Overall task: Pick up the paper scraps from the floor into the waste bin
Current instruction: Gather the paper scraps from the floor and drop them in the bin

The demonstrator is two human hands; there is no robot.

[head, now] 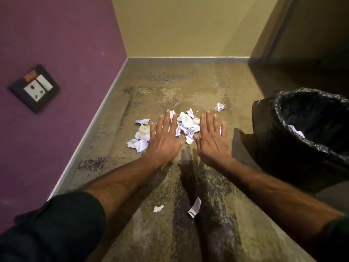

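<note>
A pile of white paper scraps [186, 122] lies on the mottled floor ahead of me. My left hand [164, 138] and my right hand [212, 139] hover flat above its near side, palms down, fingers spread, holding nothing. One crumpled scrap [220, 107] sits apart at the pile's far right. Two loose scraps lie nearer to me, a small one [158, 208] and a longer strip [195, 207]. The waste bin [268, 140], lined with a black plastic bag, stands at the right; a white scrap [296, 130] shows inside it.
A purple wall runs along the left with a socket plate [35, 87]. A yellow wall [188, 27] closes the far end. A dark doorway or panel [311, 35] is at the upper right. Bare floor [170, 76] stretches beyond the pile.
</note>
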